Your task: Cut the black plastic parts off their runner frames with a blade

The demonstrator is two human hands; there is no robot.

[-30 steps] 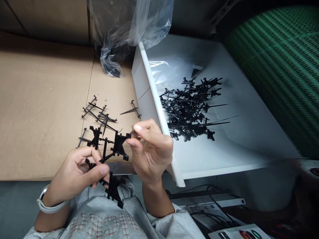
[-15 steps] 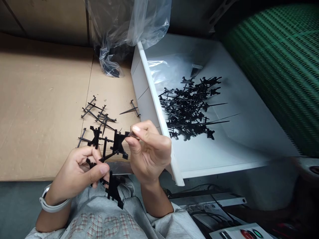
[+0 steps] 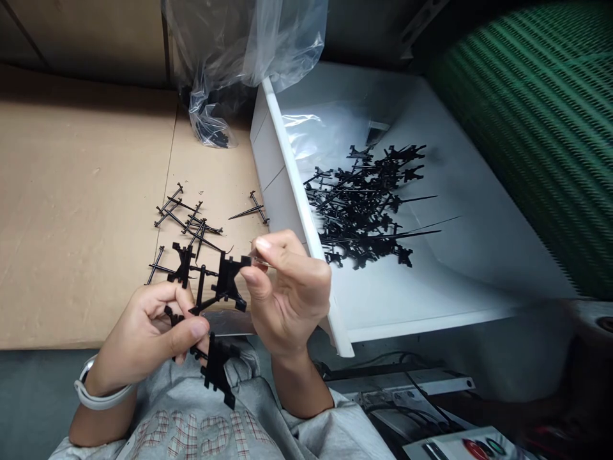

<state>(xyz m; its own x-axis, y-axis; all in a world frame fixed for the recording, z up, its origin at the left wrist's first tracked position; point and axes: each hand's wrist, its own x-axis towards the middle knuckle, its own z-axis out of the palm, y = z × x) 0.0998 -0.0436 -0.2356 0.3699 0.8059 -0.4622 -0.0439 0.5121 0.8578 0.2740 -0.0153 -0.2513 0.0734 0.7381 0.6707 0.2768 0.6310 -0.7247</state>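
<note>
My left hand [image 3: 153, 329] is closed, its thumb and fingers pinching a black plastic molding with its runner [image 3: 231, 278]. Flat notched pieces branch off the runner on several sides, one hanging below the hand. My right hand [image 3: 290, 287] is beside the molding's right-hand piece. Thumb and forefinger pinch a small, thin, shiny blade-like piece [image 3: 259, 260] at that piece's upper right corner; its exact kind is hard to make out. Bare black runners [image 3: 191, 220] lie on the cardboard beyond my hands.
A brown cardboard sheet [image 3: 71, 223] covers the table. To the right stands a white bin [image 3: 454, 287] with a heap of black moldings [image 3: 364, 204]. A clear plastic bag [image 3: 287, 45] hangs at the back. A control panel [image 3: 460, 447] with buttons sits lower right.
The lower piece of the molding has tilted slightly downward. The blade-like piece shows a little more between my right fingertips. Both hands stay almost in place.
</note>
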